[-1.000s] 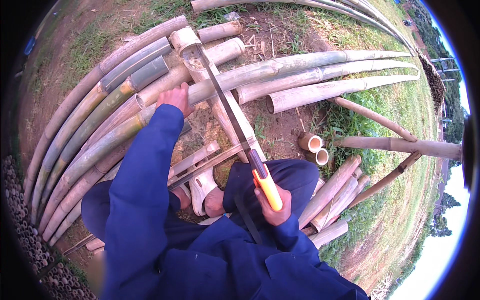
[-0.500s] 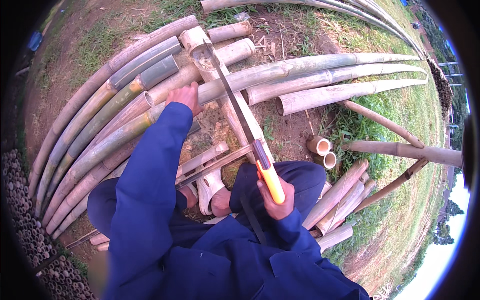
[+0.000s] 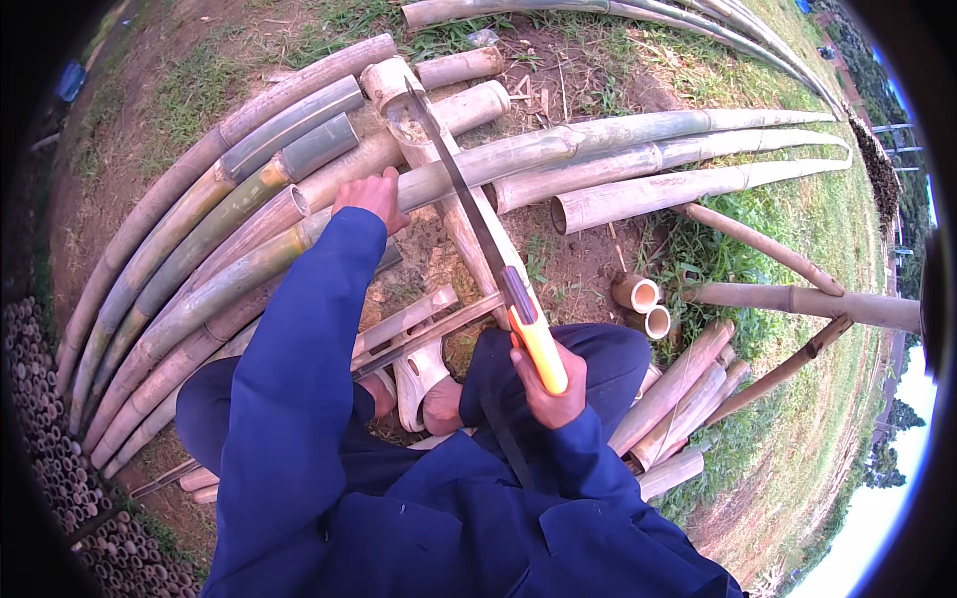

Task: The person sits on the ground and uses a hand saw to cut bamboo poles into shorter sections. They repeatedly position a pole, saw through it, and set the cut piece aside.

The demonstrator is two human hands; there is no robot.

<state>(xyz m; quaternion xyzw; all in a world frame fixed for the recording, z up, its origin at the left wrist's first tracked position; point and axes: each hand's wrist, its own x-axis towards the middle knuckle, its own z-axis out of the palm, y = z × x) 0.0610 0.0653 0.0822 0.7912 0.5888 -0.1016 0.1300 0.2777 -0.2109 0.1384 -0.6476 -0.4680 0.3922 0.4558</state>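
Note:
My left hand [image 3: 371,200] is wrapped round a long greenish bamboo pole [image 3: 528,151] and rests on top of it. My right hand [image 3: 554,389] grips the orange-yellow handle of a hand saw [image 3: 472,204]. The saw's long dark blade lies across the pole, a little right of my left hand, with its tip pointing away from me. Beneath the crossing, the pole rests on a thick, pale bamboo support [image 3: 457,214] that runs away from me. Whether the blade has cut into the pole I cannot tell.
Several bamboo poles [image 3: 224,179] lie to the left, others [image 3: 638,194] to the right. Two short cut tubes [image 3: 635,291] and a stack of short pieces [image 3: 683,404] sit by my right knee. A bamboo frame [image 3: 797,297] stands at right. Many pole ends [image 3: 50,399] are piled at far left.
The saw and my right hand have slid slightly away from me along the blade's line. My left hand stays on the pole.

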